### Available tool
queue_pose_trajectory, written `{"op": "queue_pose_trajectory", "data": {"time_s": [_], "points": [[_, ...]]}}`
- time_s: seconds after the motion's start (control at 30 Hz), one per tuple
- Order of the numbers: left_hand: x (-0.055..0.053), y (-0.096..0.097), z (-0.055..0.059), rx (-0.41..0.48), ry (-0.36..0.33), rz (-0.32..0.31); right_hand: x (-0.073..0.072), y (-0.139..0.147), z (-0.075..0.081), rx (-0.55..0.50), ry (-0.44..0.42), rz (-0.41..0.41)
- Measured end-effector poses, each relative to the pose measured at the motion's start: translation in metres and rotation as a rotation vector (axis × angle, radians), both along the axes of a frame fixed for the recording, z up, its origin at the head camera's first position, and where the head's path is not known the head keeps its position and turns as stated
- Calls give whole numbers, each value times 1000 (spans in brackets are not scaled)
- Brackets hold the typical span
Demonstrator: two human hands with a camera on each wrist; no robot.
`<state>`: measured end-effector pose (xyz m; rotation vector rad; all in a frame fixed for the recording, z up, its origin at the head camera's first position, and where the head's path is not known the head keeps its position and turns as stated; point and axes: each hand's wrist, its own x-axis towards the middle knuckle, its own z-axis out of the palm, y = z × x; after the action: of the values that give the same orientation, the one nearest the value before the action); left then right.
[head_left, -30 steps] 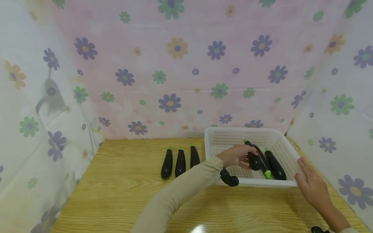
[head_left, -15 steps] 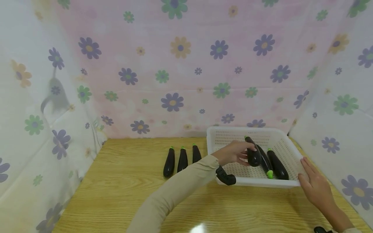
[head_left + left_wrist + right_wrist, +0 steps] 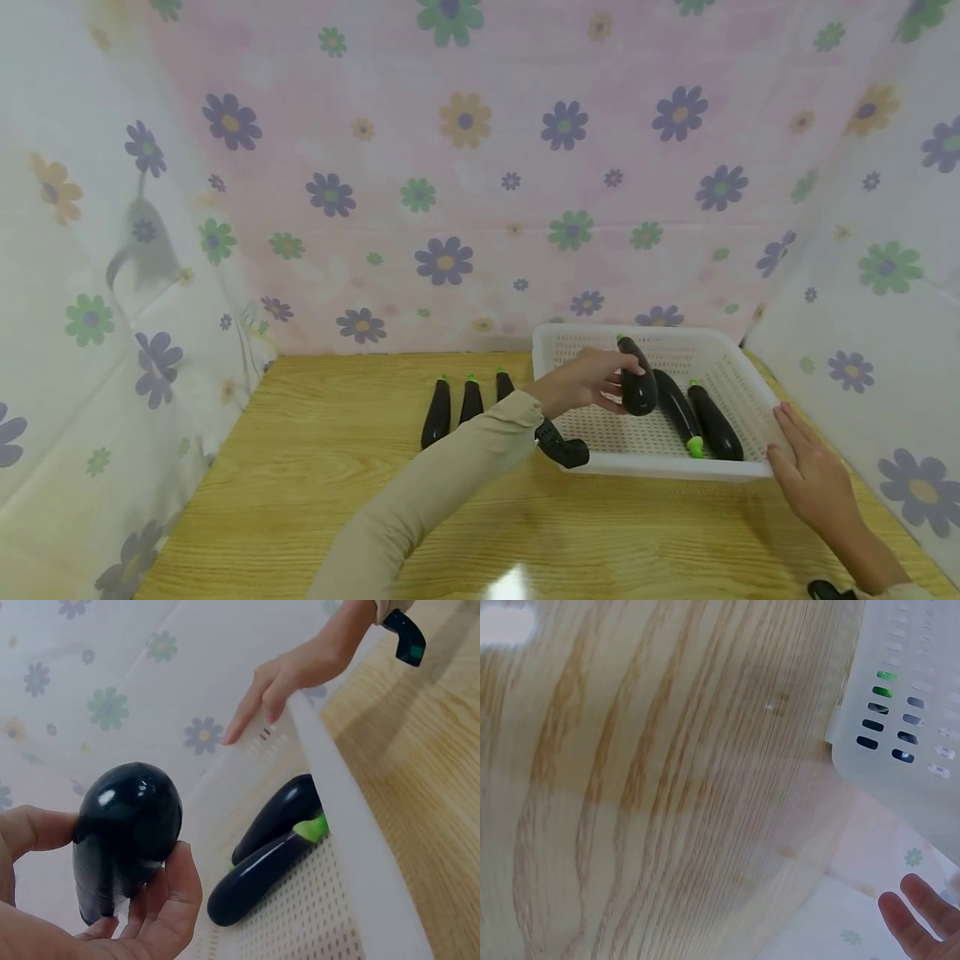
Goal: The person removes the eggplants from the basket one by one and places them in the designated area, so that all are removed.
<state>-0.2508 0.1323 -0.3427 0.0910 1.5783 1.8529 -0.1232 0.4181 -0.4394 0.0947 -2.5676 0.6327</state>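
An eggplant (image 3: 131,810) lies between the left fingers (image 3: 182,889), which clamp its opposite sides.

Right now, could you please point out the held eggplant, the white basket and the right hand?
Held eggplant (image 3: 639,395): head view, its dark lower body.
White basket (image 3: 660,467): head view, its front rim.
Right hand (image 3: 813,481): head view, back of the hand.

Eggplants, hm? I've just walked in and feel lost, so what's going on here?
A person's left grip holds one eggplant over the white basket, while the right grip rests on the basket's right rim. Two more eggplants lie in the basket. Three others lie on the wooden table to its left, partly hidden by the sleeve.
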Motion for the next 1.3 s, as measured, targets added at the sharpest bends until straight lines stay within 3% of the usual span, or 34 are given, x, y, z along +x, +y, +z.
{"op": "queue_pose_trajectory", "data": {"time_s": [0.47, 0.7, 1.1, 1.3], "points": [[-8, -33, 19, -41, 80, -18, 4, 2, -5, 6, 19, -21], [-11, -48, 18, -30, 86, -16, 1, 2, -3, -8, 42, -2], [-13, -78, 22, -7, 77, -59, -3, 0, -4, -5, 9, -28], [-11, -93, 19, 39, 91, -114, -4, 0, -4, -11, 21, -20]]}}
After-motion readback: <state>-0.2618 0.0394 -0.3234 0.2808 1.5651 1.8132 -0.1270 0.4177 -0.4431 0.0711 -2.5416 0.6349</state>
